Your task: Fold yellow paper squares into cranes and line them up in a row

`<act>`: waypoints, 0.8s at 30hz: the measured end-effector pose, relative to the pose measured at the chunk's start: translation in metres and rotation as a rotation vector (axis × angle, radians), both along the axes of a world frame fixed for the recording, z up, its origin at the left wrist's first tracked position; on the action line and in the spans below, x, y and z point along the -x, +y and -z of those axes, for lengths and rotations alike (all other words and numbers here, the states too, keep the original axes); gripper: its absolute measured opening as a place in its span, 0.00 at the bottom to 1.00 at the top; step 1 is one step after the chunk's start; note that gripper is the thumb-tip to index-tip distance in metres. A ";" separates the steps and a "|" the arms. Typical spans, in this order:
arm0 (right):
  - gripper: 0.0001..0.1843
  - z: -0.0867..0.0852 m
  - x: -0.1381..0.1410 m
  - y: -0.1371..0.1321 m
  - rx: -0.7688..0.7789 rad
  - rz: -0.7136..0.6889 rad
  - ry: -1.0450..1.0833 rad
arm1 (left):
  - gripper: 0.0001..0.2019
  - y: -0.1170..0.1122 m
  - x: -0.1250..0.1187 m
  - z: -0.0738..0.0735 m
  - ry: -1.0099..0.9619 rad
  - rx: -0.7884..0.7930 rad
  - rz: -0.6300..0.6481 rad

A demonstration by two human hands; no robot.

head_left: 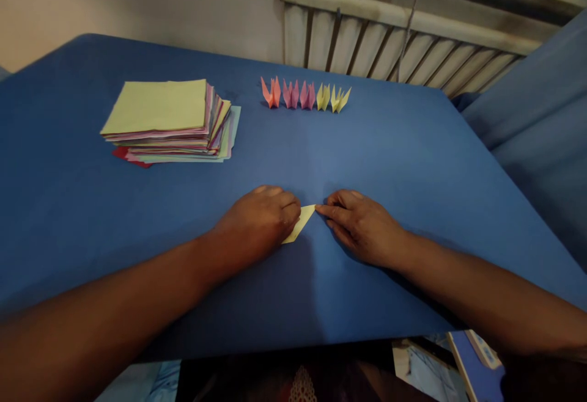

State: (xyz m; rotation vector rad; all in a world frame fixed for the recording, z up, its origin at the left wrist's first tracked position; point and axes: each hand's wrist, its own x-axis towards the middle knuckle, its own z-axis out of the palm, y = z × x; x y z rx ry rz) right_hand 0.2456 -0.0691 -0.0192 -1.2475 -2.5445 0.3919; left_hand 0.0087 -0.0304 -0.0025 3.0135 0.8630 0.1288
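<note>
Folded pale-yellow paper [300, 223] on counter [293, 304], left part under left hand's [261, 222] curled fingers; can't tell if pinched. Right hand [364, 225]: index fingertip at paper's far-right corner, thumb apart, not gripping.

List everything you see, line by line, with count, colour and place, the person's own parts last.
Folded paper: one, yellow, between the hands
Paper stack: one, mixed colours, yellow on top, table's far left
Orange paper figure: one, left end of the far row
Pink-purple paper figures: two, middle of the row
Yellow paper figures: two, right end of the row
Table: one, blue, beneath these
Radiator: one, pale, behind the table
Cord: one, greyish, hanging before the radiator
Fabric: blue, right side, count unclear
Items below the near edge: several, partly hidden, unclear
Left hand: one, bare, over the folded paper
Right hand: one, bare, fingertip at the paper's tip
</note>
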 end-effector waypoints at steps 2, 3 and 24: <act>0.19 -0.001 0.001 -0.001 -0.006 0.006 -0.007 | 0.09 0.000 0.000 0.001 0.012 -0.005 -0.008; 0.19 -0.001 0.002 -0.001 -0.011 0.007 -0.010 | 0.09 0.000 0.000 0.002 0.013 -0.006 -0.014; 0.20 -0.003 0.011 -0.009 -0.145 0.108 0.010 | 0.09 -0.003 -0.001 0.000 0.031 -0.006 -0.002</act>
